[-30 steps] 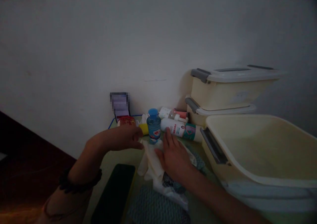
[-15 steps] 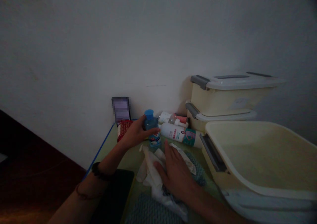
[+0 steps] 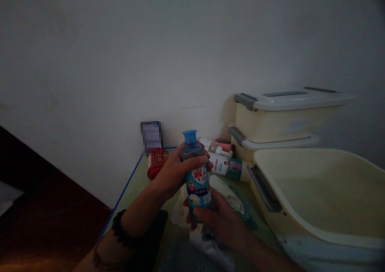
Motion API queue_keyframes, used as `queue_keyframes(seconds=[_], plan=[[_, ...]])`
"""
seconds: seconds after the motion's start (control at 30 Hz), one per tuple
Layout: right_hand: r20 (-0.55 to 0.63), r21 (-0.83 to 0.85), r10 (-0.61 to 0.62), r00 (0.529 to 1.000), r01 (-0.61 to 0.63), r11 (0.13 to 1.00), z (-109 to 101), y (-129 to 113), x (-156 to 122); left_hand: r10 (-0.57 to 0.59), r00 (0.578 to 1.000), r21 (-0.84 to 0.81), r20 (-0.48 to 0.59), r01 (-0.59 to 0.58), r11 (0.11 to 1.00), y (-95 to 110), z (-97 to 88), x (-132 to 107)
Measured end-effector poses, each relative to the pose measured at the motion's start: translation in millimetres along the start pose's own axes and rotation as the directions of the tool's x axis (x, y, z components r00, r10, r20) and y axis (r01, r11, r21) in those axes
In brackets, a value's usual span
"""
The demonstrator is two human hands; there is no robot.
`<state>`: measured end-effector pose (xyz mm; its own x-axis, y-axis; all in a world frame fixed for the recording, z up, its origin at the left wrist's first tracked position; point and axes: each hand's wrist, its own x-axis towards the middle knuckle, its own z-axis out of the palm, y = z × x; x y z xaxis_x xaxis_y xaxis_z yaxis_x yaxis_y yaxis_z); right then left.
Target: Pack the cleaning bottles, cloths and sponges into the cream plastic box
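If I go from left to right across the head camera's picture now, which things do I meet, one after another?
Dark beaded bracelet, red packet, upright blue-capped bottle, white bottle lying on its side, open cream tub.

The tub is right of the held bottle.

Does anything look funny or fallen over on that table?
Yes: behind the blue bottle, a white bottle and a pump bottle lie on their sides, though bottles usually stand up. I see no spill. The left hand and right hand hold the blue one nearly upright.
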<state>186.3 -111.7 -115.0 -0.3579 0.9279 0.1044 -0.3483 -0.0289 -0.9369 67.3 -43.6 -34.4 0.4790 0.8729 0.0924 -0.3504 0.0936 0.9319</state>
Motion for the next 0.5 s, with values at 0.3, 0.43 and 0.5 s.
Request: queue_keyframes(seconds=[0.3, 0.43, 0.5], plan=[[-0.006, 0.117, 0.211, 0.978, -0.208, 0.971, -10.4, 21.1, 2.3, -0.073, 0.995, -0.051, -0.063, 0.070, 0.996, 1.1, -13.7, 10.0], [0.025, -0.024, 0.190, 0.981, -0.190, 0.982, -4.4, 21.2, 1.3, -0.087, 0.996, 0.036, -0.001, 0.087, 0.996, -1.1, -9.2, 6.5], [0.031, -0.075, 0.185, 0.982, -0.182, 0.980, -2.4, 19.9, 1.4, -0.098, 0.995, 0.092, 0.020, 0.096, 0.991, -1.3, -6.5, 4.7]])
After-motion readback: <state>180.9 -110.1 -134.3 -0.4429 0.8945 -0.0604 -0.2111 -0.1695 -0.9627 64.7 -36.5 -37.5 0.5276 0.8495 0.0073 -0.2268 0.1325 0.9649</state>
